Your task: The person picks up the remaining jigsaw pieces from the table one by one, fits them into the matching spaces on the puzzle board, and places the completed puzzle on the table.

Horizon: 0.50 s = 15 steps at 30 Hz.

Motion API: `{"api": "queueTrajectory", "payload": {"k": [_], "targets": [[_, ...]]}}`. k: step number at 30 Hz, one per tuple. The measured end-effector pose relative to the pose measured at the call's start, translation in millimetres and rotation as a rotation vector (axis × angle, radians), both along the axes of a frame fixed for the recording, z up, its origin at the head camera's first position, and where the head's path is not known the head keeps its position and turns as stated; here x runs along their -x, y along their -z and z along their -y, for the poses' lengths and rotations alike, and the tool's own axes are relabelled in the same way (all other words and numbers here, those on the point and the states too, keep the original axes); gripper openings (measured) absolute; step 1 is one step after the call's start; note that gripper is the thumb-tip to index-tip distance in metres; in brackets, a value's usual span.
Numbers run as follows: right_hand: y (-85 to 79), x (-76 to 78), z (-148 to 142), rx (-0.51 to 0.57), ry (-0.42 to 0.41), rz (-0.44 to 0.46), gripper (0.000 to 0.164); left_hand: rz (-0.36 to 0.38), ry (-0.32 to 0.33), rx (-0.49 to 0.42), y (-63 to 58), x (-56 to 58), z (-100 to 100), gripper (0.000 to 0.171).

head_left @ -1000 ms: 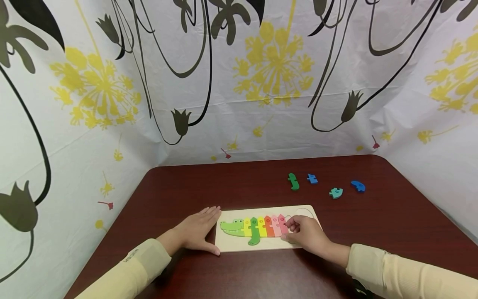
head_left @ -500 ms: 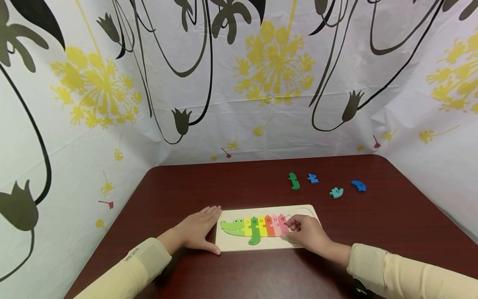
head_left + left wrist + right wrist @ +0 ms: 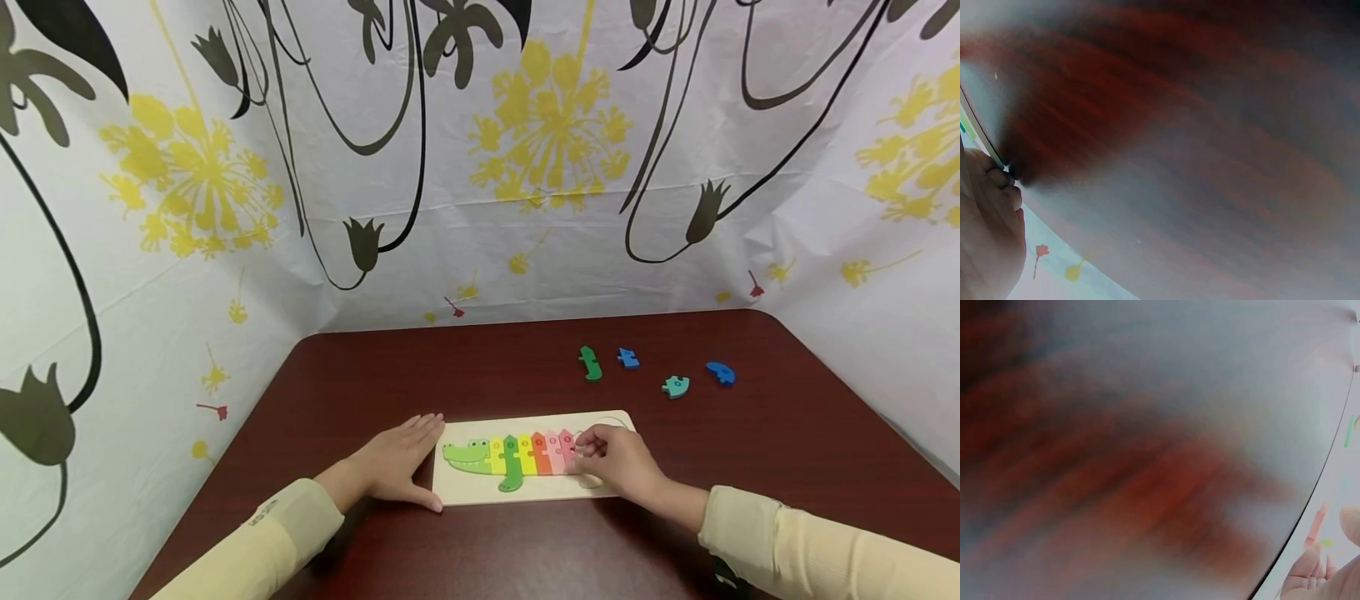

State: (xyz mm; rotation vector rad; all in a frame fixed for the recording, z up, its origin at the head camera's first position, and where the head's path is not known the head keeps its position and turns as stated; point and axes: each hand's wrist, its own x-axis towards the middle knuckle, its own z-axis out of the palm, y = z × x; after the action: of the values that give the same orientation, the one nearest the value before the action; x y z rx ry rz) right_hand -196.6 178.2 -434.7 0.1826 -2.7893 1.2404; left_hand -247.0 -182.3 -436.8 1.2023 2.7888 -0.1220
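A pale wooden puzzle board (image 3: 468, 493) lies flat on the table, with a crocodile built of coloured pieces in its recess. My left hand (image 3: 397, 461) rests at the board's left edge, fingers straight and thumb spread along the side. Over the board's right part, my right hand (image 3: 622, 457) has bent fingers beside the dark pink puzzle piece (image 3: 567, 450), the last one in the row. In the right wrist view the thumb (image 3: 1351, 524) and fingers stand apart, with nothing visible between them. The hand covers part of the recess to the right.
Behind the board lie several loose pieces: a green leg piece (image 3: 590, 364), a small blue piece (image 3: 627, 358), a teal piece (image 3: 676, 387) and a curved blue piece (image 3: 721, 372). A flower-patterned cloth (image 3: 525, 283) hangs around the dark red table (image 3: 420, 375).
My right hand has drawn slightly right and up, off the dark pink piece, which stays in the row. The left hand and the board have not moved.
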Motion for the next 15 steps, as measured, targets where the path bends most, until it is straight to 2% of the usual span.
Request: {"api": "queueTrajectory", "payload": {"k": [6, 15], "targets": [[-5.0, 3.1, -2.4, 0.015, 0.011, -0.009, 0.02, -0.002, 0.002, 0.0, -0.6, 0.5, 0.2, 0.122], [-9.0, 10.1, -8.0, 0.011, 0.024, -0.011, 0.026, -0.001, 0.001, -0.001, 1.5, 0.8, 0.8, 0.122]]}}
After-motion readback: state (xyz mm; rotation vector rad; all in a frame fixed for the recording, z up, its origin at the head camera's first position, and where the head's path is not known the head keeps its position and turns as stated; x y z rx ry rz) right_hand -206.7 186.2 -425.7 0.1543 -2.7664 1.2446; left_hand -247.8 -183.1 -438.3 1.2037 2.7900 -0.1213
